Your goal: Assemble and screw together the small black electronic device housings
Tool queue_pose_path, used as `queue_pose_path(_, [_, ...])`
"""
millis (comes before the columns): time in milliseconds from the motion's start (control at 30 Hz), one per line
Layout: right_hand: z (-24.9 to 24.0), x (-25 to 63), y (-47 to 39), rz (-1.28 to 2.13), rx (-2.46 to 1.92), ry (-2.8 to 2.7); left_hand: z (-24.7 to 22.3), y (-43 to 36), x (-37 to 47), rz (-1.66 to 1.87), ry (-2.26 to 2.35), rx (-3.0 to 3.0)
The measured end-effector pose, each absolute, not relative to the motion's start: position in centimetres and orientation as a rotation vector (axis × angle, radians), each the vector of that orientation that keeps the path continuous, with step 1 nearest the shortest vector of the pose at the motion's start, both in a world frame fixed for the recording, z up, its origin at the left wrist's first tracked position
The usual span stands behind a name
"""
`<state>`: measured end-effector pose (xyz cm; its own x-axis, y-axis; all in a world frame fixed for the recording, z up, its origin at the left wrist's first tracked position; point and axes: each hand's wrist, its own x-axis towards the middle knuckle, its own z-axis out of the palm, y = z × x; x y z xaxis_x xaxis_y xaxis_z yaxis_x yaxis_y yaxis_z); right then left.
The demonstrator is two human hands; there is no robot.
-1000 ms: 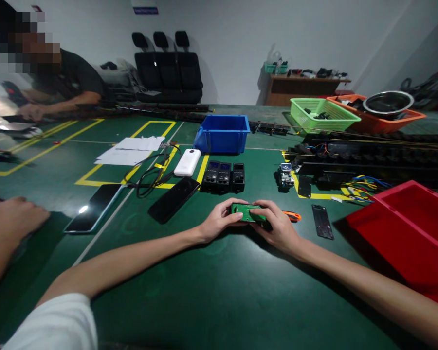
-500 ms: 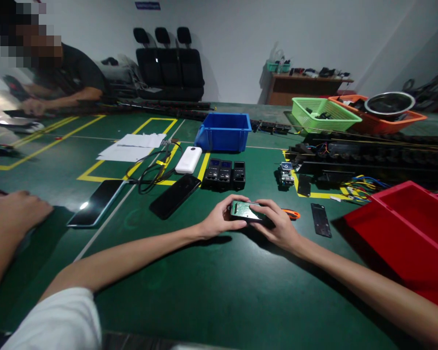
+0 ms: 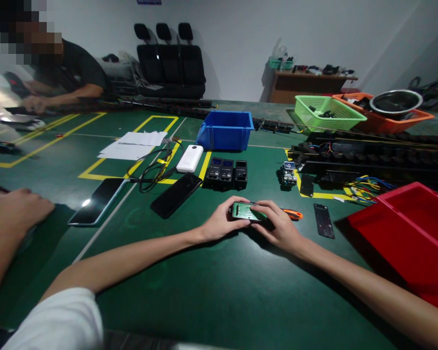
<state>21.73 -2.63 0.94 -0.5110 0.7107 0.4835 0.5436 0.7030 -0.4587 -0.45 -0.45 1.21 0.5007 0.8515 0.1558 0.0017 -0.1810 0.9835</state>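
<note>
A black case with a green circuit board [image 3: 245, 211] showing on top is held just above the green table [image 3: 211, 287]. My left hand [image 3: 221, 219] grips its left end between thumb and fingers. Around the right end is my right hand [image 3: 279, 224], with fingertips lying on the board. An orange-and-black tool [image 3: 293, 214] lies right behind my right hand. Beyond the case stand black modules with small screens [image 3: 221, 171] and a separate one [image 3: 241, 172]. To the right lie a small metal-and-board assembly [image 3: 289, 173] and a flat black plate [image 3: 324, 221].
A red bin [image 3: 397, 233] is at the right, a blue bin [image 3: 228, 131] at the back. Phones [image 3: 175, 195], a white power bank [image 3: 190, 159], cables and papers [image 3: 133, 145] lie left. Another person's hand [image 3: 24, 209] rests at the left edge; a person sits farther back.
The view has shifted slightly. The board in my hands is tilted a little differently, and its glare has faded to plain green. Both hands keep their hold.
</note>
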Motion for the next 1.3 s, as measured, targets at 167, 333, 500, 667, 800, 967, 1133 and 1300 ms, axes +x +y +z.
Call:
queue_pose_path(167, [0.9, 21.7, -2.6, 0.332, -0.949, -2.242, 1.3, -0.5, -0.4, 0.902, 0.769, 1.604])
queue_pose_path(333, [0.5, 21.9, -2.6, 0.304, -0.928, -2.251, 1.2, -0.6, -0.5, 0.885, 0.764, 1.604])
queue_pose_path(500, [0.4, 22.0, -2.6, 0.298, -0.926, -2.253, 1.1, -0.7, -0.5, 0.882, 0.773, 1.612])
queue_pose_path(667, [0.5, 22.0, -2.6, 0.303, -0.933, -2.256, 1.2, -0.8, -0.5, 0.896, 0.780, 1.618])
queue_pose_path(800, [0.4, 22.0, -2.6, 0.277, -0.933, -2.262, 1.3, -0.9, -0.5, 0.889, 0.793, 1.615])
queue_pose_path(967, [0.6, 21.8, -2.8, 0.243, -0.959, -2.285, 1.6, -0.9, -0.5, 0.875, 0.819, 1.618])
queue_pose_path(1133, [2.3, 21.8, -2.9, 0.241, -1.051, -2.360, 1.5, -0.8, -0.4, 0.885, 0.836, 1.615])
queue_pose_path(1300, [6.0, 23.6, -1.9, 0.301, -1.108, -2.522, 1.4, -0.8, -0.3, 0.902, 0.847, 1.609])
